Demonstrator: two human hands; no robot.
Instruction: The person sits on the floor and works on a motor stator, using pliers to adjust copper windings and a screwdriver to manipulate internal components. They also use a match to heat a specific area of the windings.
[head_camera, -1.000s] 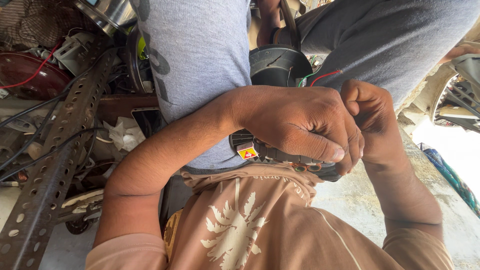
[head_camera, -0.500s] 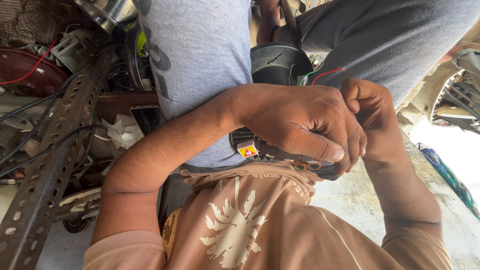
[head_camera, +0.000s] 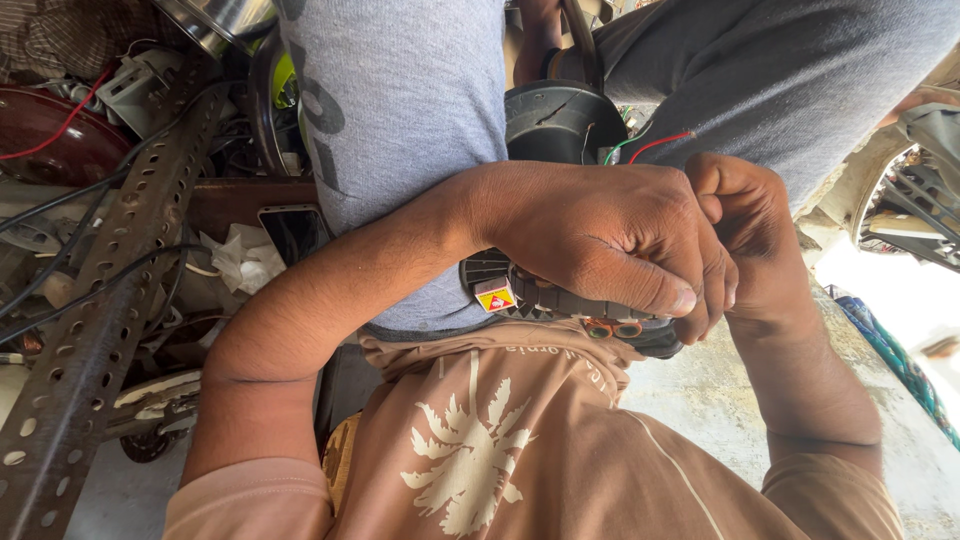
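Right, both my hands are clamped on this black ribbed motor housing (head_camera: 545, 295), left hand (head_camera: 600, 235) wrapped over, right hand (head_camera: 745, 225) fisted beside, wires (head_camera: 650, 145) unconnected, work looks midway.

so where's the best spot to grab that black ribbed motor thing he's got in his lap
Probably by the ribbed black rim of the motor part, coming from above, much as the left hand and right hand clamp it now. The ribs give fingers purchase. Keep off the red and green wires at its far side and the small copper-coloured terminals near the shirt.
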